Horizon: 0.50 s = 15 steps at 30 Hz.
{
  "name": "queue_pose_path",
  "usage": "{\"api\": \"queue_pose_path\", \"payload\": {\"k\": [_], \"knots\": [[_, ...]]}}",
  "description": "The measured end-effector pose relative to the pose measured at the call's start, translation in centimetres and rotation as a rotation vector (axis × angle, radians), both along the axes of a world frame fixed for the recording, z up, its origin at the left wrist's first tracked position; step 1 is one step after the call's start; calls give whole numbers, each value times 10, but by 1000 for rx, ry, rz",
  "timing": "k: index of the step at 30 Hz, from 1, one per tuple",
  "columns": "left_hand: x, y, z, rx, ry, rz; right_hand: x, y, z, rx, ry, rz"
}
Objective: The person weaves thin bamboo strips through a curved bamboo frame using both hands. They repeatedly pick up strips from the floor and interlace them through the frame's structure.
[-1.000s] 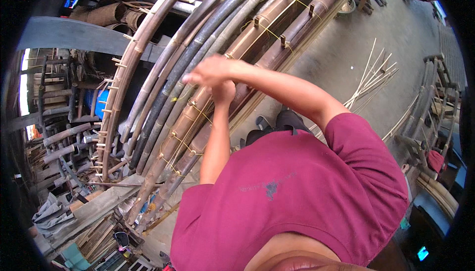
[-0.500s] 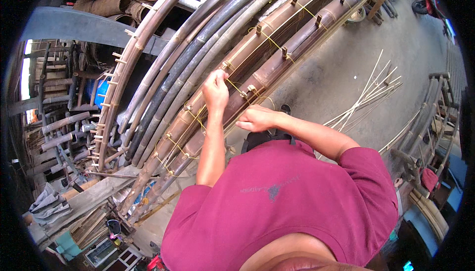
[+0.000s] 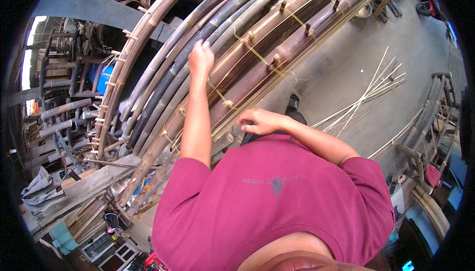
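Observation:
Two long brown bamboo poles, a farther one (image 3: 269,22) and a nearer one (image 3: 291,47), run diagonally in front of me with short pegs along them. Yellow cord (image 3: 257,55) crosses between them, and thin strips lie lengthwise beside them. My left hand (image 3: 201,61) is raised past the farther pole, over the dark poles behind. Its fingers are curled closed, and whatever they may hold is hidden. Close to my body, on the near side of the strips, my right hand (image 3: 262,121) is loosely bent, thumb apart from the fingers, with nothing visible in it.
More curved bamboo poles (image 3: 170,80) lie beyond, along with a pegged pole (image 3: 129,63) at left. Thin pale sticks (image 3: 363,98) are scattered on the concrete floor at right. A grey cloth (image 3: 42,192) rests on a plank at lower left. A bamboo rack (image 3: 420,122) stands far right.
My left hand has moved up and left, away from the cord on the farther pole. My right hand has loosened from a closed shape. The view and my body have shifted along the poles.

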<state>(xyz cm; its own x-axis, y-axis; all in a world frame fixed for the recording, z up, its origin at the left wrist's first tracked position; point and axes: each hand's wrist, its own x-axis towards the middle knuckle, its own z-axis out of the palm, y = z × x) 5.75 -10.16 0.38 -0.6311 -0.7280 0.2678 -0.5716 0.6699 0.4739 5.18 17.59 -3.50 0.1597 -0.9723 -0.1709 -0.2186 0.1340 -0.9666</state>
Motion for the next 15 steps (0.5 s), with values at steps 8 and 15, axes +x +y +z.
{"api": "queue_pose_path", "payload": {"k": [8, 15], "knots": [[137, 66, -23, 341, -330, -228, 71, -90, 9, -448, -399, -1292], [135, 61, -49, 171, -127, -118, 13, -204, 67, -113, 933, -376]]}}
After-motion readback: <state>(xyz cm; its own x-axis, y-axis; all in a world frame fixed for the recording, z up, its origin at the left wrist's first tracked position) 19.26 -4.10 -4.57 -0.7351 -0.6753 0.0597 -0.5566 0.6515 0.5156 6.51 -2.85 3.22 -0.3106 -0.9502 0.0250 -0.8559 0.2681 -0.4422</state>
